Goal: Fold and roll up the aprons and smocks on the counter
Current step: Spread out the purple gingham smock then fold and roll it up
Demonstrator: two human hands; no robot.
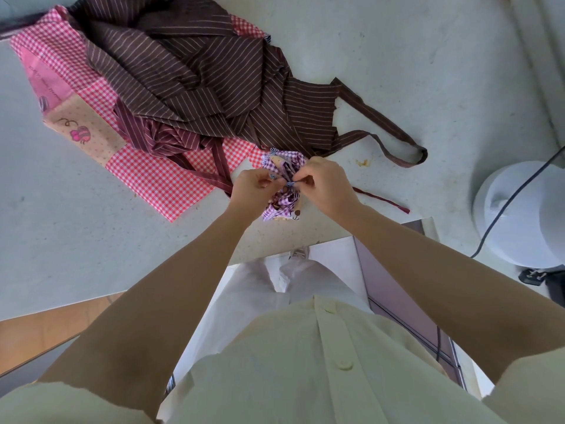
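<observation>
Head camera: the likeliest failure from here, as I judge it, is the knot. Both hands work at the middle of the purple gingham roll (pixel 282 206). The left hand (pixel 252 186) and the right hand (pixel 325 185) each have their grip pinched tight on the thin tie (pixel 290 184). If either end slips before the knot is cinched, the springy cloth could loosen and unroll. The roll lies near the front edge of the desk (pixel 397 71), so a hard tug toward the body could drag it off. Fabric of the brown striped apron (pixel 183 71) lies just behind the roll and might get caught in the tie. The roll itself looks short and plump, squeezed at the waist so both ends flare into ruffles, with what looks like a small bear face at its near end. Behind it, a red gingham apron (pixel 153 175) lies flat beneath the crumpled brown one, neither yet folded.
</observation>
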